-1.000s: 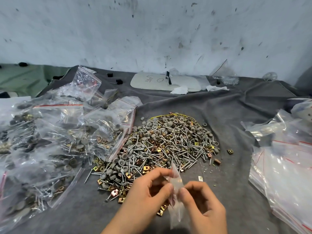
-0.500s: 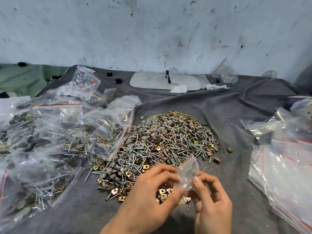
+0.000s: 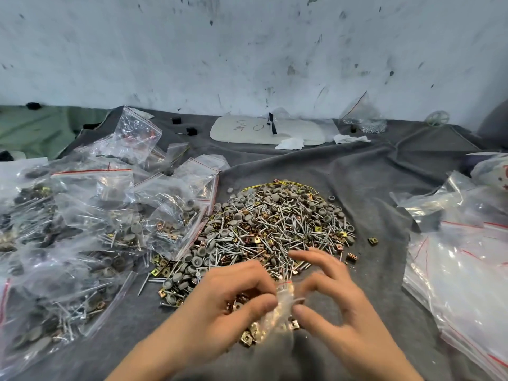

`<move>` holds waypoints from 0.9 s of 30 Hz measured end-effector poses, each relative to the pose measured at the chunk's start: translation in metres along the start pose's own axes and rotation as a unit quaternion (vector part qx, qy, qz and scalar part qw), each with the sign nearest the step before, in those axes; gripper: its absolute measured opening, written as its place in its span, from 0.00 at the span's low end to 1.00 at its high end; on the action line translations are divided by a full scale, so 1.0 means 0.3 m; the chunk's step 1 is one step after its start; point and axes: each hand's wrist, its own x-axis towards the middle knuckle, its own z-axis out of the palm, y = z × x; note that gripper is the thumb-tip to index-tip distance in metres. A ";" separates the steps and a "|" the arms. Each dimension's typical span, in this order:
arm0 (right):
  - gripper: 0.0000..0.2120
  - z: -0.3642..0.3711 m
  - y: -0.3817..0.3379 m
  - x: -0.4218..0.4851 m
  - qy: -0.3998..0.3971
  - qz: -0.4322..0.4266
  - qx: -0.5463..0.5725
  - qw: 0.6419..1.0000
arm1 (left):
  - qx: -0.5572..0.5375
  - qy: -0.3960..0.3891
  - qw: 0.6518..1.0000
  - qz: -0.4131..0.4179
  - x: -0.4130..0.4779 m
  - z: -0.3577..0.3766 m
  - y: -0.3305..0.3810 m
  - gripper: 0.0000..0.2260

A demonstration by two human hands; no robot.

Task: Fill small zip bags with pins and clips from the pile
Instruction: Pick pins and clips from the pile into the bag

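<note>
We see the small zip bag (image 3: pixel 280 306) caught between both hands at the near edge of the pile (image 3: pixel 275 226). The left hand (image 3: pixel 220 306) pinches the bag's left side between thumb and curled forefinger. The right hand (image 3: pixel 343 312) pinches its right side with the thumb and bent forefinger, while its other fingers fan out, blurred, over the pins. Gold shows through the crumpled plastic, though we cannot tell how much is inside. Just below the bag, a few gold clips (image 3: pixel 248 336) lie loose on the grey cloth (image 3: pixel 371 182).

The pile spreads away from the hands toward the far side: silver pins, grey round caps and gold clips mixed together, with a thin yellow wire along its far rim. A lone clip (image 3: pixel 372 241) sits just right of it.

To the left, touching the pile, filled zip bags (image 3: pixel 96 215) are heaped. To the right, well apart, flat empty zip bags (image 3: pixel 461 270) are stacked. Far off, a white pad (image 3: pixel 247 133) lies near the scuffed wall (image 3: pixel 247 50).
</note>
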 end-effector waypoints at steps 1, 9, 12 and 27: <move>0.06 -0.017 0.002 0.010 -0.037 0.023 0.050 0.998 | -0.059 -0.002 0.998 -0.030 -0.004 -0.008 -0.006 0.06; 0.12 -0.035 0.205 0.171 0.124 0.128 0.006 0.984 | 0.154 0.029 0.976 -0.153 -0.081 0.020 -0.207 0.08; 0.09 -0.012 0.286 0.229 0.076 0.098 -0.166 0.978 | 0.235 0.067 0.965 -0.092 -0.118 0.053 -0.257 0.05; 0.10 -0.016 0.287 0.337 0.015 -0.006 -0.255 0.967 | 0.163 0.138 0.977 -0.015 -0.137 0.065 -0.297 0.06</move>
